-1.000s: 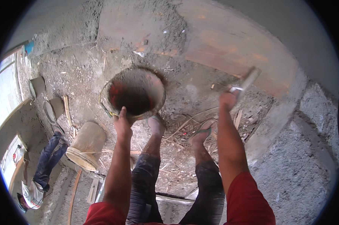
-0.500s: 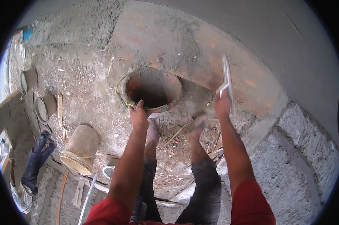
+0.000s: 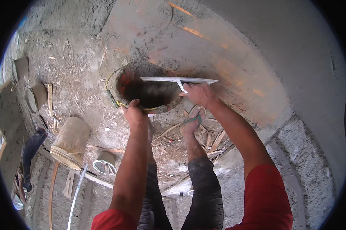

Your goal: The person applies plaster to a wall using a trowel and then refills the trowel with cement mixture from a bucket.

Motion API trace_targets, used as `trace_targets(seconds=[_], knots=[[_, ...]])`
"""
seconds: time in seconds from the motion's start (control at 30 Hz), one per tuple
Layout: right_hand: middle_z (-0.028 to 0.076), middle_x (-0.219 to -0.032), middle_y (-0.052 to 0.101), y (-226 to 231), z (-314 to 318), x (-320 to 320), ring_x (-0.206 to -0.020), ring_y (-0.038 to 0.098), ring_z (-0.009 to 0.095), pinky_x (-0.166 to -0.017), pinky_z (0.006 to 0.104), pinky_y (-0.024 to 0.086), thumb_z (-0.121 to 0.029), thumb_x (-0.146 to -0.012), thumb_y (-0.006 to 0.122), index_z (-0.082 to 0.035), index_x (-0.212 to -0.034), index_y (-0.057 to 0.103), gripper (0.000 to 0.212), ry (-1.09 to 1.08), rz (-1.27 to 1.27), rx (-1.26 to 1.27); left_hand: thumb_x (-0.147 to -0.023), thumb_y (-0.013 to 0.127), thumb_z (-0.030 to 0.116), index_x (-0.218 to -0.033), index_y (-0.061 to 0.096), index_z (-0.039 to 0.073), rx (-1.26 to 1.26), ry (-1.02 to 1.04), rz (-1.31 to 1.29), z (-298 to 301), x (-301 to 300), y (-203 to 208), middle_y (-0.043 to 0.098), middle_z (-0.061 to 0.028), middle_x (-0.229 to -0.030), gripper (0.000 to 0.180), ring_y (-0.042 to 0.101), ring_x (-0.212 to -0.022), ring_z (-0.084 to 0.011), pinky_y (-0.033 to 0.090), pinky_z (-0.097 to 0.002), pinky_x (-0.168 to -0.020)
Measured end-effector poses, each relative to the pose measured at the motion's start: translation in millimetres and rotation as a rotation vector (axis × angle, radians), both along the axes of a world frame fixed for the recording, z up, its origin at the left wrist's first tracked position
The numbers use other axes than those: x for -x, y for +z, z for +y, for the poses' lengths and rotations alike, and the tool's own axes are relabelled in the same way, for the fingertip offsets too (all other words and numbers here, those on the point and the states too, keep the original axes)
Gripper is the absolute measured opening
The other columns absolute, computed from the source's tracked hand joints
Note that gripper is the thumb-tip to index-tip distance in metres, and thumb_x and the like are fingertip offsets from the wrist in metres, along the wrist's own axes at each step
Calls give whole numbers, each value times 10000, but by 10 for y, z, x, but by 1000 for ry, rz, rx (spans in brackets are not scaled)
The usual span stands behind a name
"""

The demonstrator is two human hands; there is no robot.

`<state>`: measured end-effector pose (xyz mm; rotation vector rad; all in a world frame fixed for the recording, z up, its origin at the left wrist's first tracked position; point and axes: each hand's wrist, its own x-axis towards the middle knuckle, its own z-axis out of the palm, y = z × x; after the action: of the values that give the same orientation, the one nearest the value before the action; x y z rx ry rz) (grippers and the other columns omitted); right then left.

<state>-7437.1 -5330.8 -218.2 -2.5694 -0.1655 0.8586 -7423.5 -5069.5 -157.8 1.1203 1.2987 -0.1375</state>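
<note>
My left hand (image 3: 135,114) is closed on the near rim of a mortar-crusted bucket (image 3: 172,106), its thumb over the edge. The bucket is tilted, with its dark mouth facing me and reddish patches showing inside. In my right hand (image 3: 201,94) is the handle of a plastering trowel (image 3: 203,81). The long, thin metal blade lies across the right part of the bucket's mouth, seen nearly edge-on. Whether the blade touches the rim I cannot tell. What lies deep in the bucket is too dark and blurred to make out.
A mortar-smeared board (image 3: 234,73) lies beyond the bucket, beside a smooth grey plastered surface (image 3: 295,50). To the left, a dirty bucket (image 3: 70,134) rests on its side, with a smaller pail (image 3: 104,162) nearby. Wood scraps (image 3: 216,142) and rubble litter the ground around my feet.
My right hand has brought the trowel left and down from above the board to the bucket's mouth, turning the blade from upright to crosswise. My left hand still grips the rim.
</note>
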Motion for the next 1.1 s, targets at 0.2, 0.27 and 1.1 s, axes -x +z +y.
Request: trace_targets(seconds=[0.2,0.27,1.1], knots=[[118,-685,653,-386,-484,183,-612,666,285,-532,413,533,-498,-878,588,-98,-1011,579,422,-663,-214,339,-776,554,5,-1481,21,202,86,-74,-136,81,82,-259,482,-188,-1091,906,607,-811,-377,549,-546,-433],[106,-677,649,-513,-333,555,-596,664,252,-501,389,523,-502,-870,587,-115,-988,578,404,-405,-298,378,-774,546,-5,-1484,22,209,57,-68,-105,-72,29,-148,475,-194,-1105,909,610,-820,-386,552,-540,-434],[179,-925,678,-148,-636,-1460,-879,642,400,-790,524,476,-481,-966,429,-123,-1135,509,404,-590,-243,344,-693,471,-98,-1270,413,-56,-225,-206,-128,956,-148,124,552,-141,-1102,581,577,-887,-221,496,-326,-810]])
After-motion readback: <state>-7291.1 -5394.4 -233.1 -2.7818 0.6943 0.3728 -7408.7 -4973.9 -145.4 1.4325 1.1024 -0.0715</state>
